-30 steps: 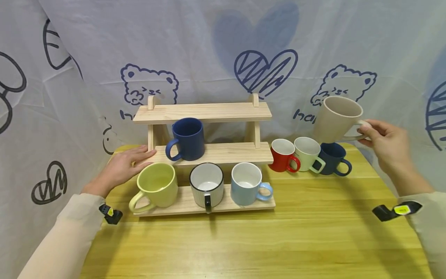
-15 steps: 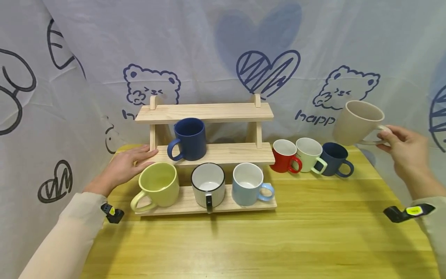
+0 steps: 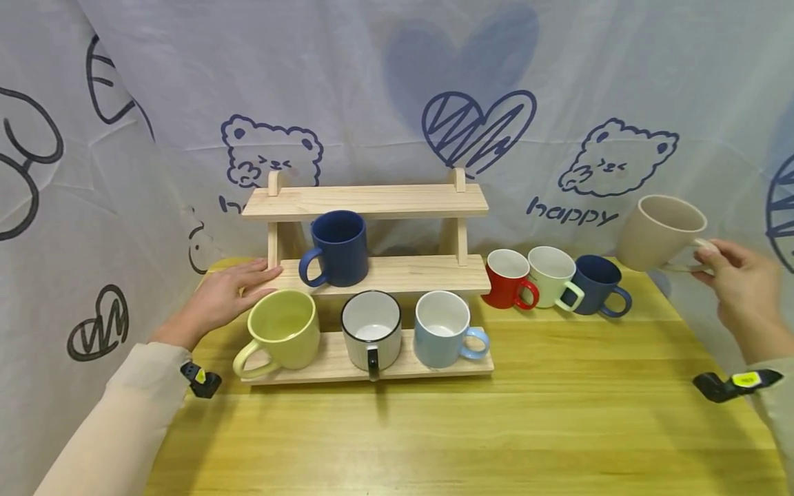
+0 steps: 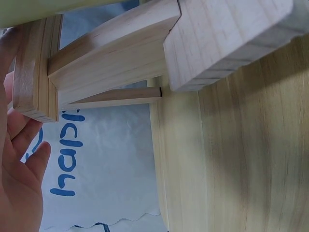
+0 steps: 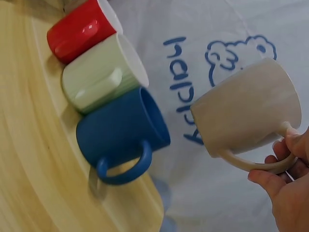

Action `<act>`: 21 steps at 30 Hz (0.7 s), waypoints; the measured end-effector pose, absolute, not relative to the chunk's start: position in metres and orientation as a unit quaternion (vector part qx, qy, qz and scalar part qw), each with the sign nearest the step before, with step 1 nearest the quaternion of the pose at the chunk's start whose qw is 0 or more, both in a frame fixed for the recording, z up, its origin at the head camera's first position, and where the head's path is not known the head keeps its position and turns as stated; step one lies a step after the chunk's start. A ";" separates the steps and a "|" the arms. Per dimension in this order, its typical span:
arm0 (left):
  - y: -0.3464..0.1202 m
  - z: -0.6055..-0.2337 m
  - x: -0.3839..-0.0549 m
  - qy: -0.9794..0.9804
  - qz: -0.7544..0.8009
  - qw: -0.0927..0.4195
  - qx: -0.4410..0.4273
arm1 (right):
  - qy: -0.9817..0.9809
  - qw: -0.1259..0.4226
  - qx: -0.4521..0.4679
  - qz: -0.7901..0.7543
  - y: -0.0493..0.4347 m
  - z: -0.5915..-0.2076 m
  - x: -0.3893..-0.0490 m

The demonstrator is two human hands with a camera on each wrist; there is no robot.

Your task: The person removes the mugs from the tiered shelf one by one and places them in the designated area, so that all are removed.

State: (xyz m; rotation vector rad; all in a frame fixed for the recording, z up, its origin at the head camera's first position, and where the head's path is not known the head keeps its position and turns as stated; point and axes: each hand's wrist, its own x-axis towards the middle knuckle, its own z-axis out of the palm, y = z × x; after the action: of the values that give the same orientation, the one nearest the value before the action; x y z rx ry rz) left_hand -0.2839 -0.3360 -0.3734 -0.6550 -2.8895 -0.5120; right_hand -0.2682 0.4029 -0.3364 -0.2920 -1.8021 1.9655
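My right hand (image 3: 747, 293) pinches the handle of a beige mug (image 3: 654, 241), held up past the right end of a mug row. In the right wrist view, thumb and fingers curl round that handle. Nearest to it in the row stands a dark blue mug (image 5: 120, 130), beside a pale green mug (image 5: 101, 77) and a red mug (image 5: 84, 31). My left hand (image 3: 217, 296) grips the left end of the middle board of a wooden tiered shelf (image 3: 409, 272). In the left wrist view, fingers (image 4: 24, 137) bend round that board's end (image 4: 36, 72).
A navy mug (image 3: 340, 249) sits on the middle tier. Along the bottom tier stand a yellow-green mug (image 3: 285, 331), a white mug with black rim (image 3: 371, 344) and a light blue mug (image 3: 442, 341). Behind the table (image 3: 558, 413) hangs a printed curtain (image 3: 372, 83).
My right hand has carried the beige mug rightward, then lowered it slightly, from above the dark blue mug to beyond it. The left hand stays at the shelf's end.
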 end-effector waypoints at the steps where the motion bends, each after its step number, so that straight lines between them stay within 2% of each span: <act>1: -0.336 -0.373 -0.284 -0.959 -0.170 0.069 -0.218 | -0.651 0.229 -0.105 0.716 0.405 -0.338 -0.268; 21: -0.337 -0.374 -0.285 -0.958 -0.173 0.068 -0.220 | -0.639 0.210 -0.126 0.729 0.435 -0.379 -0.268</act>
State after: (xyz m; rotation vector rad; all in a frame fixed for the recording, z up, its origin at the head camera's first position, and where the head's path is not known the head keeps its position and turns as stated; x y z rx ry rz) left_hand -0.2847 -0.3373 -0.3745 -0.6611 -2.8844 -0.5225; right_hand -0.2682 0.4345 -0.3785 -0.3514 -1.7773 2.0254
